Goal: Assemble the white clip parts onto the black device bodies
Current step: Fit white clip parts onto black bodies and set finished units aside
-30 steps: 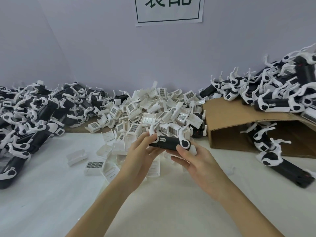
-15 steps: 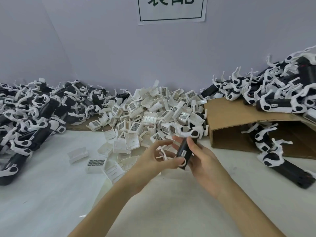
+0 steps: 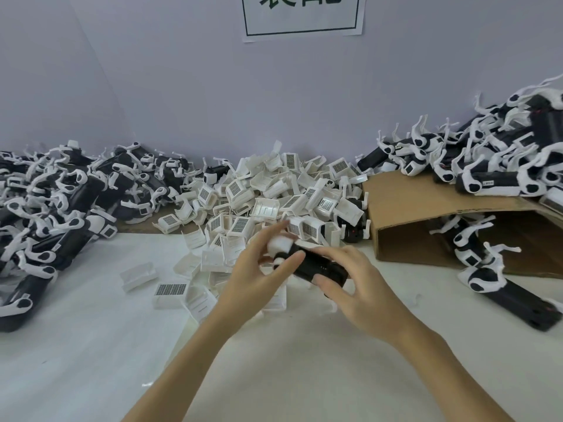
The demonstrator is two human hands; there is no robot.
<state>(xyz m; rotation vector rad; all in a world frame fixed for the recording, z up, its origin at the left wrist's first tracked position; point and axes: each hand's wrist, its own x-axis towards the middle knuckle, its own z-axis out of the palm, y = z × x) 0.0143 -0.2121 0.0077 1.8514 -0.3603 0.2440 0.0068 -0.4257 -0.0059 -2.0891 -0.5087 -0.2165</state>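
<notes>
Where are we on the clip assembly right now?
Done is hard to judge: black bodies with white arms lie heaped at left and right. In hand: the left hand and right hand hold one black body, white piece at its end. Left: the pile of loose white clips.

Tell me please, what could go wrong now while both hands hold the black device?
The white part at the left hand is blurred; it may seat crooked on the black device. The right hand holds it only by the fingertips, so it may slip into the clip pile.
</notes>
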